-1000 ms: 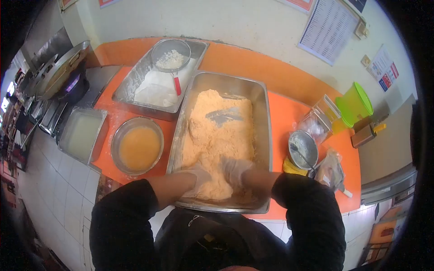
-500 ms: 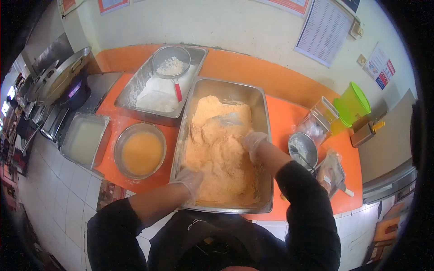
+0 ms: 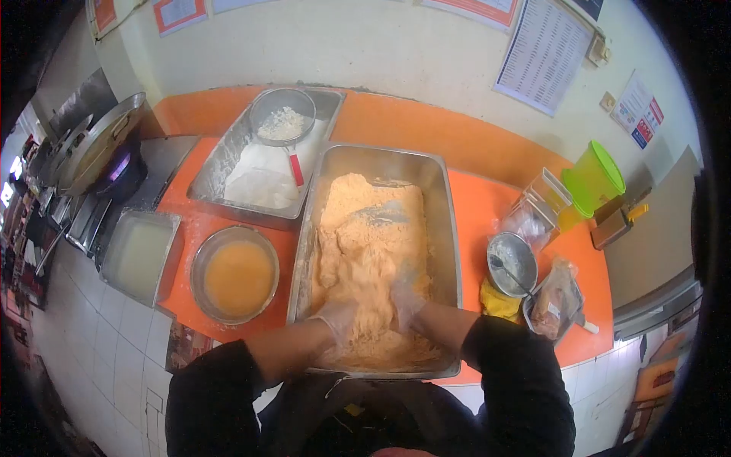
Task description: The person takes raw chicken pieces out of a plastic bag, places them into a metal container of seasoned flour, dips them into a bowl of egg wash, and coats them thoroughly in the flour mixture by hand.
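Observation:
A deep steel pan (image 3: 451, 228) stands before me, filled with orange-tinted, clumpy flour mix (image 3: 373, 228). My left hand (image 3: 339, 316), in a clear plastic glove, is sunk into the mix near the pan's front left. On the other side of a loose heap, my right hand (image 3: 409, 305) wears the same kind of glove and is pushed into the mix too. The heap between the hands is blurred by motion. Flour hides the fingers of both hands, so their grip does not show.
Left of the pan sit a bowl of orange liquid (image 3: 236, 276) and a tray of cloudy liquid (image 3: 139, 255). Behind lies a white flour tray (image 3: 209, 194) carrying a sieve (image 3: 283, 118). At right are a metal bowl (image 3: 512, 263), a yellow cloth (image 3: 499, 303) and a bagged item (image 3: 550, 308).
My right hand has moved from the pan's right side toward the front middle. My left hand has shifted right, farther into the mix. Between them the flour is now heaped; the view has tilted slightly.

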